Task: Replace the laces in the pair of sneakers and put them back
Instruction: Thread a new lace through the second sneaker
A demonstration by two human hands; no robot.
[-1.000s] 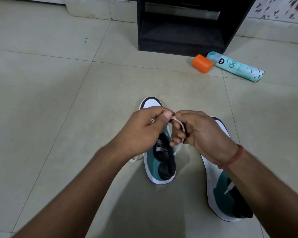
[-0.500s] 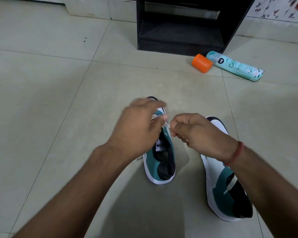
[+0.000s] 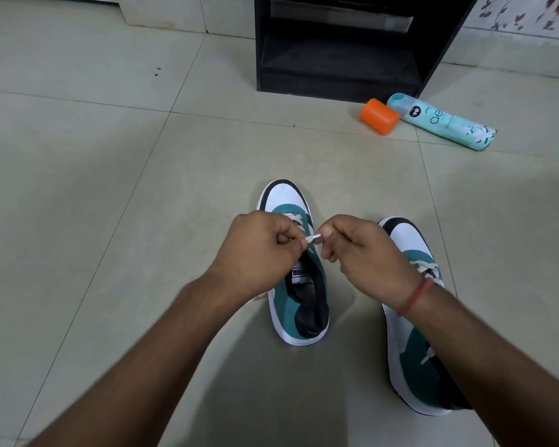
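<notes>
Two teal, white and black sneakers stand on the tiled floor, toes pointing away. The left sneaker (image 3: 291, 298) sits in the middle, the right sneaker (image 3: 410, 337) beside it, partly under my right forearm. Both hands hover over the left sneaker's tongue. My left hand (image 3: 259, 253) and my right hand (image 3: 362, 253) pinch a short stretch of white lace (image 3: 313, 237) between their fingertips. Laced white crossings show near the toe of the left sneaker and under my right wrist on the other.
A black open shelf unit (image 3: 336, 50) stands on the floor straight ahead. To its right lie an orange cap (image 3: 379, 116) and a teal spray can (image 3: 446, 124) on its side. Pale floor tiles spread to the left.
My hands came slightly toward me and steadied; the lace loop seen a second ago is gone, and now a short taut piece runs between the fingertips. The sneakers stayed put.
</notes>
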